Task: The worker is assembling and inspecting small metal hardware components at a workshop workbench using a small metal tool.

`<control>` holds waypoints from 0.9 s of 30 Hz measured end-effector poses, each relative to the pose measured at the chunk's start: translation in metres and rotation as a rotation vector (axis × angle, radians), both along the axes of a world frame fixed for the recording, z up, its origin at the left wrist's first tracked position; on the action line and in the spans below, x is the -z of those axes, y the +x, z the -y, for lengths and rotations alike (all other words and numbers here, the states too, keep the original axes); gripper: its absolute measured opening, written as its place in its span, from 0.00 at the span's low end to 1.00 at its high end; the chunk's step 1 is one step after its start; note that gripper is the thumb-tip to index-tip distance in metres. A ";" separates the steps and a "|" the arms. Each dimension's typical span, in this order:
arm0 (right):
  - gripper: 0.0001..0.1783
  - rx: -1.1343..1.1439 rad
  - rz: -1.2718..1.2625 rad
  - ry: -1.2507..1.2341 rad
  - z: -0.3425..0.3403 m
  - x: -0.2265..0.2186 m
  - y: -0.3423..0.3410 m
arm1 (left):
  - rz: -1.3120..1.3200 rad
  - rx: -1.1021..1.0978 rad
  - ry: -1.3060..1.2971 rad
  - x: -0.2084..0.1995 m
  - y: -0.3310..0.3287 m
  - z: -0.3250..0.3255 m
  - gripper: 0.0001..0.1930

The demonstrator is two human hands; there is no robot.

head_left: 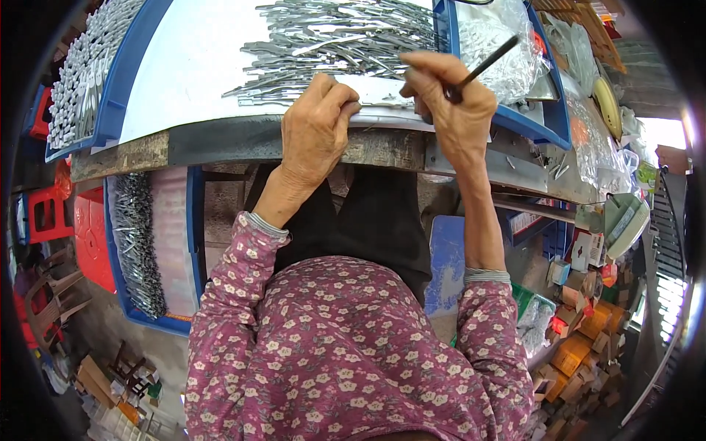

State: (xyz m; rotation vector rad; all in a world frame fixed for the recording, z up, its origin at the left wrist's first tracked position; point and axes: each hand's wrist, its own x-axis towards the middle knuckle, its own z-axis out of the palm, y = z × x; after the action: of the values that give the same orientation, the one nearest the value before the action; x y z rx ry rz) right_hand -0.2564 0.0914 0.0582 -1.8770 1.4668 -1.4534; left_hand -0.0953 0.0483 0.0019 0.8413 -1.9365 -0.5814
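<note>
My right hand [460, 110] is raised over the table's front edge, its fingers closed round a thin dark rod-like tool [494, 62] that slants up to the right. The tool's lower end is hidden in the fingers. To its left, my left hand [316, 128] rests at the edge with thumb and forefinger pinched together; whatever lies between them is too small to make out. Just beyond both hands, a pile of slender grey metal strips [338, 44] is spread on a white sheet [191, 66]. Small dark bits dot the white surface between my hands.
At the left stands a blue tray [112, 95] packed with grey metal parts. Another blue tray [562, 110], holding clear plastic bags [500, 59], sits at the right. Below the table on the left, a blue crate [193, 242] holds bundled metal pieces. Cardboard boxes [577, 345] clutter the lower right.
</note>
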 end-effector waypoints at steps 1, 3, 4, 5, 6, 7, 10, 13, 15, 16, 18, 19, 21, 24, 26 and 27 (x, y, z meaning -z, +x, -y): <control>0.09 0.049 0.262 0.152 0.001 -0.008 0.011 | 0.000 -0.002 0.001 0.001 0.000 0.000 0.04; 0.09 0.016 0.334 0.130 0.010 -0.007 0.018 | -0.031 0.038 0.046 0.001 0.000 0.001 0.04; 0.09 0.034 0.288 0.122 0.013 -0.003 0.020 | -0.033 0.037 0.045 0.001 0.000 0.001 0.04; 0.09 0.050 0.242 0.116 0.015 0.000 0.021 | -0.032 0.052 0.063 0.001 0.000 0.001 0.04; 0.09 0.058 0.214 0.185 0.013 0.000 0.022 | -0.033 0.069 0.081 0.001 0.001 0.001 0.04; 0.09 0.057 0.210 0.186 0.012 0.001 0.021 | -0.036 0.068 0.082 0.000 0.001 0.002 0.04; 0.10 -0.033 0.103 0.226 0.002 0.004 0.015 | -0.035 0.078 0.082 -0.001 0.001 0.001 0.04; 0.10 0.067 -0.416 0.057 -0.004 -0.001 0.017 | -0.054 0.080 0.096 0.002 0.005 0.002 0.04; 0.11 0.100 -0.471 0.035 -0.008 -0.003 0.015 | -0.047 0.073 0.086 0.005 0.005 0.002 0.04; 0.11 0.121 -0.407 0.070 -0.012 -0.008 0.016 | -0.050 0.074 0.086 0.004 0.004 0.003 0.04; 0.08 0.113 -0.328 -0.081 -0.012 -0.023 0.023 | -0.057 0.065 0.078 0.004 0.005 0.002 0.04; 0.07 0.172 -0.241 -0.177 -0.016 -0.033 0.032 | -0.059 0.066 0.082 0.004 0.005 0.001 0.04; 0.08 0.082 -0.112 -0.460 -0.004 -0.020 0.032 | -0.071 0.078 0.074 0.001 0.004 0.001 0.04; 0.10 0.062 -0.587 -0.036 -0.003 -0.001 0.022 | -0.046 0.063 0.049 0.005 0.004 0.002 0.04; 0.10 0.127 -0.477 -0.014 -0.004 0.001 0.014 | -0.042 0.071 0.032 0.004 0.004 0.003 0.04; 0.10 0.192 -0.365 0.009 -0.006 0.000 0.010 | -0.036 0.081 0.016 0.003 0.004 0.003 0.05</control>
State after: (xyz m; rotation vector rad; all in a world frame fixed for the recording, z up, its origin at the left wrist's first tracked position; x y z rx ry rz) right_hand -0.2469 0.0970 0.0577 -2.1283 1.8598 -1.2212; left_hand -0.0915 0.0458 -0.0011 0.7599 -1.9422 -0.6569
